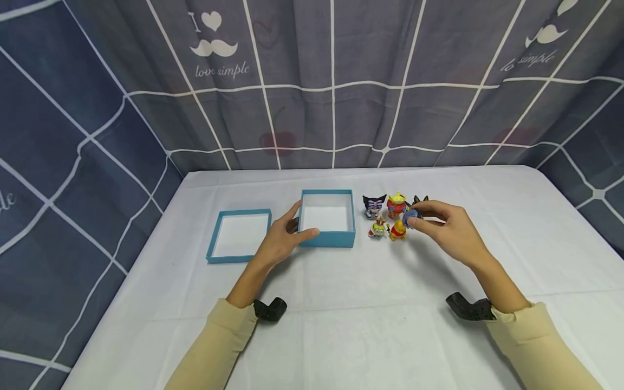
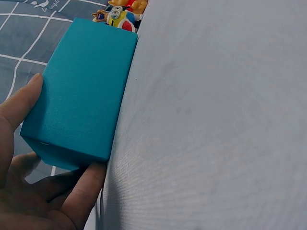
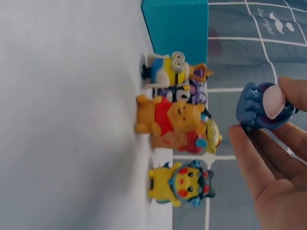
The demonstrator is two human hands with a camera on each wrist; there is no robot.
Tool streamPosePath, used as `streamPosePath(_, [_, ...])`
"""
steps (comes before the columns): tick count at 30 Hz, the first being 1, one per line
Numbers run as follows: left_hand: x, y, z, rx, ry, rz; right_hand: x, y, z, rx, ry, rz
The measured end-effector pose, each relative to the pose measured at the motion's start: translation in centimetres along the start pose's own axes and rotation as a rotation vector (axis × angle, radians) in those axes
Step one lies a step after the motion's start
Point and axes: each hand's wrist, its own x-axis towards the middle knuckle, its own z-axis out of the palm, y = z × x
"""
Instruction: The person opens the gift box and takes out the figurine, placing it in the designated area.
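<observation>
A blue toy figure [image 3: 261,108] with a pale oval part is pinched between the thumb and fingers of my right hand [image 1: 454,230], raised above the other figures. My left hand [image 1: 284,238] holds the near left corner of an open teal box [image 1: 326,239], its thumb at the rim and its fingers along the left wall. Right of the box stand a dark-eared figure [image 1: 374,206], a three-eyed green-headed figure [image 1: 397,205], a minion figure [image 1: 377,227] and a bear in a red shirt [image 1: 398,229]. A yellow figure [image 3: 180,183] with a dark-eared hood is partly behind my right hand in the head view.
The teal lid [image 1: 239,259] lies on the white tablecloth [image 1: 341,325] left of the box, its white inside facing up. A grey checked curtain [image 1: 302,119] hangs behind the table and along both sides.
</observation>
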Motion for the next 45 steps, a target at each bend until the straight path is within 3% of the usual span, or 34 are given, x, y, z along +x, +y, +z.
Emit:
streamPosePath(7, [1.5, -2.7, 0.1, -0.011, 0.011, 0.002, -0.5, 1.0, -0.9, -0.074, 0.027, 0.026])
streamPosePath(11, [1.7, -3.3, 0.1, -0.011, 0.023, 0.019, -0.7, 1.7, -1.0, -0.086, 0.022, 0.033])
streamPosePath(30, [1.6, -3.2, 0.1, -0.016, 0.031, 0.037, -0.2, 4.0, 0.0, -0.12, -0.029, 0.045])
streamPosePath(45, [1.6, -3.0, 0.0, -0.011, 0.031, 0.032, 0.1, 4.6, 0.4, -0.15, -0.013, 0.042])
